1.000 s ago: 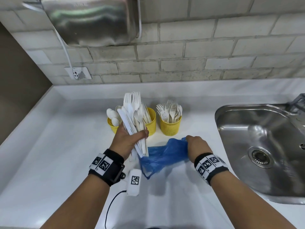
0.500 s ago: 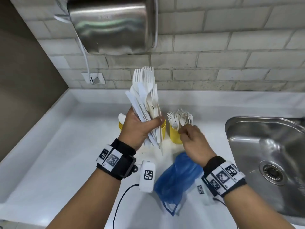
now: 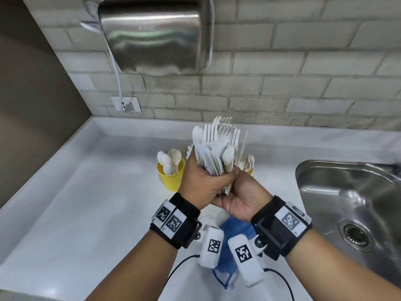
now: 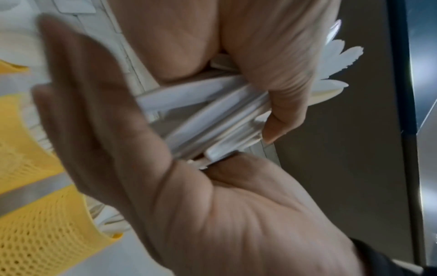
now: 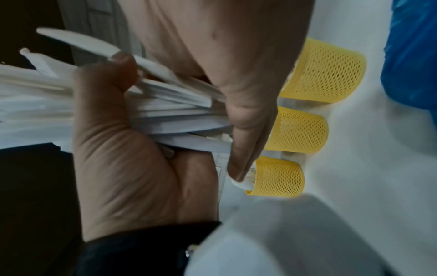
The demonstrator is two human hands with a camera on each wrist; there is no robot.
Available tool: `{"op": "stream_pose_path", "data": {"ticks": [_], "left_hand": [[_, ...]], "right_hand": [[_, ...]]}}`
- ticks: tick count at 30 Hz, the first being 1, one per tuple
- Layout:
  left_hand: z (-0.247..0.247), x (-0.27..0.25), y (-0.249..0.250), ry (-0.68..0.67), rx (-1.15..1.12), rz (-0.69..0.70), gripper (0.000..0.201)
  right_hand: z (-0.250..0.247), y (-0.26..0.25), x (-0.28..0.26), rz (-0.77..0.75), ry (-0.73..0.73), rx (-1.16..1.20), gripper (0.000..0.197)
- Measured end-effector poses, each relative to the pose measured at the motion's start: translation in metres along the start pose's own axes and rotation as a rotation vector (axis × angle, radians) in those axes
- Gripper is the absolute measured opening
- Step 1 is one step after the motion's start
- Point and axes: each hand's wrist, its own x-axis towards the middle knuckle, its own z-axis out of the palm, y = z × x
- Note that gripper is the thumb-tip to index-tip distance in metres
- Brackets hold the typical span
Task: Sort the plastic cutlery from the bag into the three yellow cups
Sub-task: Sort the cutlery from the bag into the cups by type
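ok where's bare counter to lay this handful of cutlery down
Widest bare counter: left of the spoon cup, toward the side wall. A narrower strip between the fork cup and the sink. Crowded: around the blue bag.

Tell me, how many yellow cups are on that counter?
3, in a row on the counter: the left cup holding spoons, the middle cup, the right cup holding forks. The head view hides the middle one behind the held cutlery.
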Motion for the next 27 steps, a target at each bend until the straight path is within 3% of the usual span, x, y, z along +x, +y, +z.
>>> {"op": "stream_pose_path", "data": {"ticks": [9,12,17,23,27], "left_hand": [[0.007,-0.008,-0.006,-0.009,0.037,-0.058,0.066],[0.011,-0.011,-0.004,-0.033,0.014,-0.061,0.069],[0.013,-0.007,-0.006,0.016,0.078,-0.076,0.051],[0.011,-0.008,-0.006,0.028,-0.029,-0.096,0.045],[0.008,-0.006,-0.004,0.048,-0.112,-0.121,0.034]], "right_hand": [[-0.011,0.013,0.008,-0.041,-0.018,-0.045,0.044],[-0.008,0.014,0.003,-0.092,-0.046,-0.004,0.034],[-0.002,0.017,0.004,-0.113,0.012,-0.026,0.035],[-0.006,0.012,0.0,0.007,0.105,-0.142,0.036],[-0.014,0.009,-0.004,-0.01,0.015,-0.09,0.043]]}}
